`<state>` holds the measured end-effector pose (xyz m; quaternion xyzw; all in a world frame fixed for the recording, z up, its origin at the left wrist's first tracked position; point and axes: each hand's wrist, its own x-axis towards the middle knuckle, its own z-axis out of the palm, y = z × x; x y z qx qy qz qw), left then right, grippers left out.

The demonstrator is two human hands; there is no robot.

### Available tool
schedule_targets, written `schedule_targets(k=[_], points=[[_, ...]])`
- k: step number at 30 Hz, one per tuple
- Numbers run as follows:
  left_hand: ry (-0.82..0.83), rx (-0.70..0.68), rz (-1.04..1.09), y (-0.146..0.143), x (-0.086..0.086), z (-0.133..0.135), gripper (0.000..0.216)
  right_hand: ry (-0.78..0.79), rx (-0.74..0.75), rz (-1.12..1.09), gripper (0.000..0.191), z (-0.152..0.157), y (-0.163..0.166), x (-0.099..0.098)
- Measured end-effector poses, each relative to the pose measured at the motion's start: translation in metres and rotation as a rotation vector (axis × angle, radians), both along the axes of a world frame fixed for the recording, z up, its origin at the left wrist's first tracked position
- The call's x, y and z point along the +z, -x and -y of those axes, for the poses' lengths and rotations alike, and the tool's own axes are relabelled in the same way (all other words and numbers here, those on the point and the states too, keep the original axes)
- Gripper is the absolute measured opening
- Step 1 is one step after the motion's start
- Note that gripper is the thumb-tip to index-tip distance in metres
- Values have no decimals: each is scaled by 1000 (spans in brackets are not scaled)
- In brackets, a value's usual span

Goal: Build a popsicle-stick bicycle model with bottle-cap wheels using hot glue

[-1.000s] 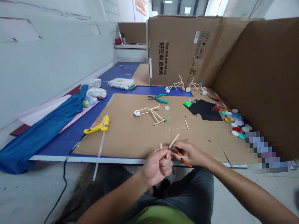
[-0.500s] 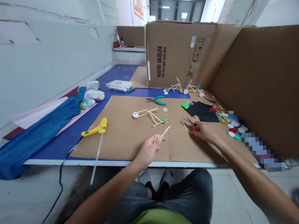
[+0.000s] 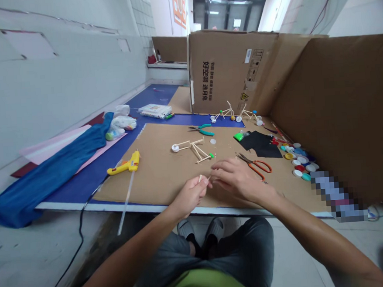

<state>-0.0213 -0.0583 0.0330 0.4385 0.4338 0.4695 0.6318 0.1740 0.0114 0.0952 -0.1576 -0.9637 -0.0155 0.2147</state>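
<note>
My left hand [image 3: 191, 195] is closed in a pinch on thin wooden sticks, and one pale stick end [image 3: 199, 178] pokes up between thumb and finger. Against it, my right hand [image 3: 235, 177] curls its fingers over the far part of a wooden stick; most of that stick is hidden behind them. Orange-handled scissors [image 3: 257, 165] lie with blades parted on the cardboard, just beyond my right hand. Farther off rests a small stick frame [image 3: 195, 150] with a white wheel and a green cap.
A yellow glue gun [image 3: 127, 164] lies at left, its glue stick overhanging the table edge. Teal-handled pliers [image 3: 202, 129] lie behind the frame. Right of them are black sheets [image 3: 260, 144] and several bottle caps [image 3: 300, 157]. Two stick models [image 3: 230, 111] stand before a cardboard box [image 3: 229, 71].
My right hand has let go of the scissors, leaving them on the cardboard, and has moved left to the stick in my left hand. My left hand has stayed nearly in place.
</note>
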Motion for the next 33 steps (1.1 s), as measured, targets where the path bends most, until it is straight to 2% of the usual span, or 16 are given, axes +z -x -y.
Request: schedule_targets(k=[3, 10, 19, 33], points=[[22, -17, 13, 1, -1, 3, 36, 52, 98, 1, 22, 1, 14, -6], [57, -35, 74, 4, -1, 6, 35, 129, 118, -46, 23, -8, 14, -15], [71, 11, 129, -3, -3, 6, 37, 139, 74, -81, 22, -2, 14, -20], [85, 135, 100, -15, -18, 8, 43, 111, -4, -151, 15, 1, 18, -46]])
